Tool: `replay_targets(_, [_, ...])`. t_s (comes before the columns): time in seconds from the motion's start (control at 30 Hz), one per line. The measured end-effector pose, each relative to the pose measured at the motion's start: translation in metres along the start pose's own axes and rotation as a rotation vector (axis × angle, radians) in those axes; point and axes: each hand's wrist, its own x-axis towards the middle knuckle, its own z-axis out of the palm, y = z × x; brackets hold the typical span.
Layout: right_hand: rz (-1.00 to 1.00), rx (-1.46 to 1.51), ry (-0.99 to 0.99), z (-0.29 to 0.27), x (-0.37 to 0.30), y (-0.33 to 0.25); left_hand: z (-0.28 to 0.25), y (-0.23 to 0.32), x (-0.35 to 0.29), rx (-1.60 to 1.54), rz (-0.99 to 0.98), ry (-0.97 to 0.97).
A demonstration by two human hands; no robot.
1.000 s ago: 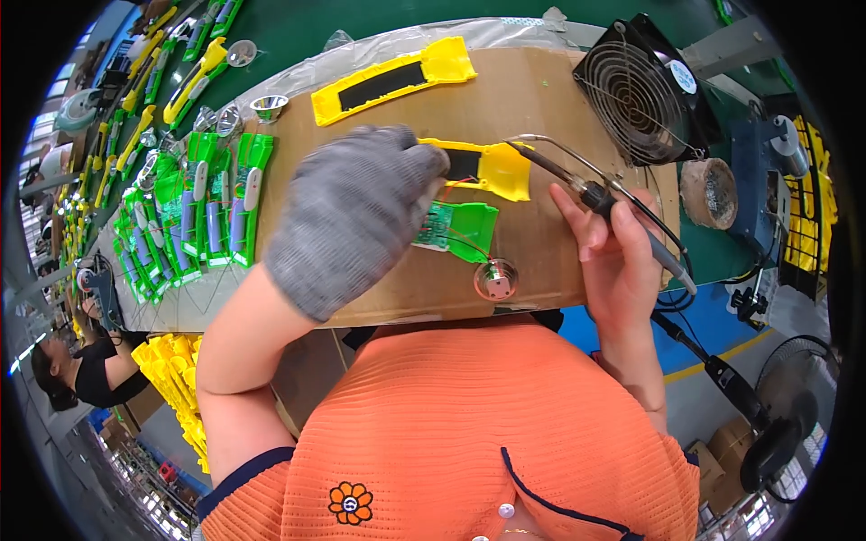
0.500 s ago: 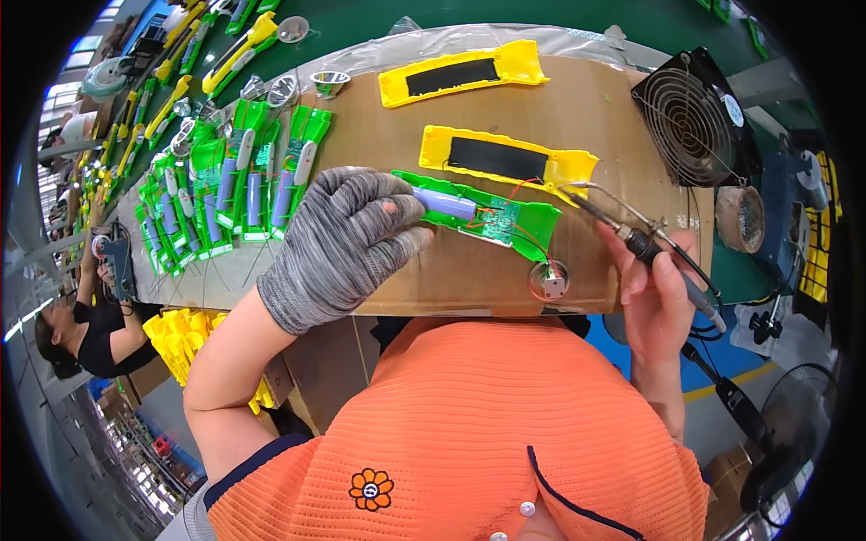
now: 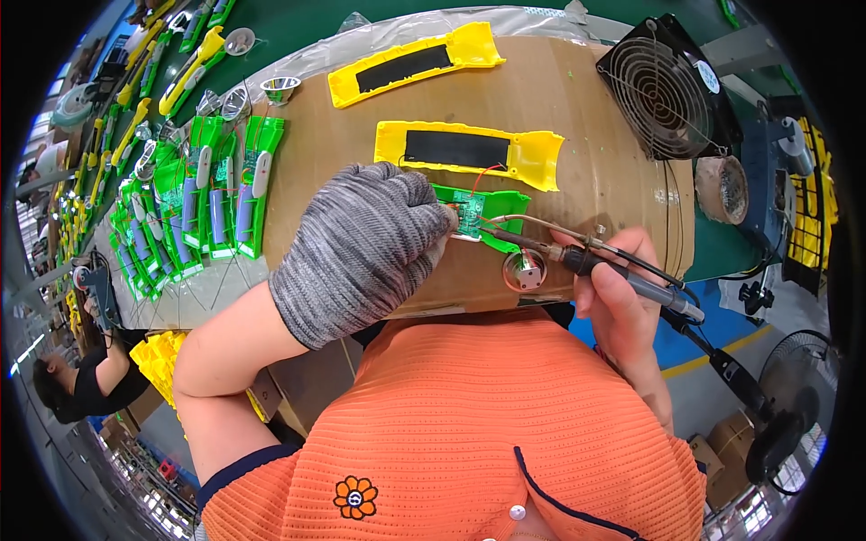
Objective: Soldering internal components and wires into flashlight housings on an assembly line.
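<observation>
My left hand [image 3: 365, 248], in a grey knitted fingerless glove, is closed over the left end of a green flashlight housing [image 3: 505, 206] lying on the cardboard. Its fingers hide the battery in it. Beside the fingertips shows a green circuit board [image 3: 470, 213] with thin red wires. At the housing's near right side hangs a small round reflector [image 3: 525, 270] with a metal plate. My right hand [image 3: 621, 293] grips a soldering iron [image 3: 582, 262] like a pen. A thin curved metal tube runs along the iron, and both tips point at the board's right edge.
Two yellow housing halves [image 3: 451, 147] with black pads lie beyond. Several green housings with batteries [image 3: 216, 216] are lined up at left, near loose reflectors [image 3: 280, 87]. A black fan [image 3: 663, 99] and a roll of tape [image 3: 722, 189] stand at right. Another person [image 3: 90, 374] sits far left.
My left hand has slid right along the housing and now covers the battery. The soldering iron has come left and its tip is at the circuit board. The whole view has shifted slightly.
</observation>
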Motion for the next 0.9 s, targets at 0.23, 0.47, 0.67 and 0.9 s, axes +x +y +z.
replay_targets(0.23, [0.006, -0.068, -0.05, 0.0045, 0.002, 0.0008, 0.0001, 0.0051, 0.0073, 0.12, -0.036, -0.024])
replay_targets(0.47, [0.044, -0.12, -0.054, 0.0029, -0.0007, 0.0034, 0.0, 0.0059, 0.0098, 0.131, -0.039, -0.028])
replay_targets(0.67, [0.047, -0.175, -0.041, 0.0071, -0.0007, 0.0027, 0.0001, 0.0056, 0.0106, 0.127, -0.037, -0.019])
replay_targets(0.9, [-0.029, -0.201, -0.103, 0.0082, -0.0003, 0.0059, -0.0001, 0.0051, 0.0114, 0.108, -0.039, -0.024])
